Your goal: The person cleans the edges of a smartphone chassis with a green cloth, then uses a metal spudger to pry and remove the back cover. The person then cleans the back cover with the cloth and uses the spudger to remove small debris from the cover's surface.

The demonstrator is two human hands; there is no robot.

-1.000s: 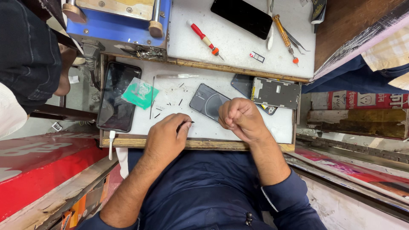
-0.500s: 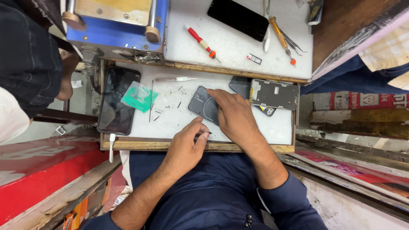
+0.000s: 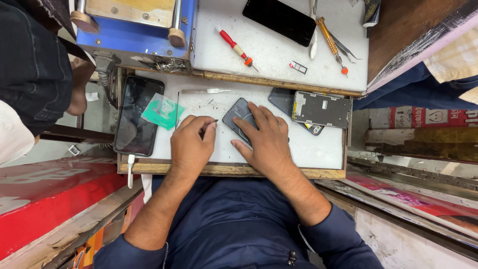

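On the bench point(image 3: 318, 149):
Left hand point(image 3: 191, 144): fingers pinched a thin dark metal tool point(image 3: 209, 123).
Right hand point(image 3: 264, 139): fingers flat, open, pressed the dark grey phone back point(image 3: 238, 117).
Risk: the tool might slip and scratch it.

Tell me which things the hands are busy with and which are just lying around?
In use:
left hand, pinching a thin dark tool
right hand, pressing the dark grey phone back

Lying about:
red-handled screwdriver
black phone with white cable
green packet
grey metal phone frame

Wearer: dark navy long-sleeved shirt.
Sleeves pushed up the forearms (cuffs bunched); small dark buttons down the front; left hand point(image 3: 191, 144) and right hand point(image 3: 264, 139) bare.
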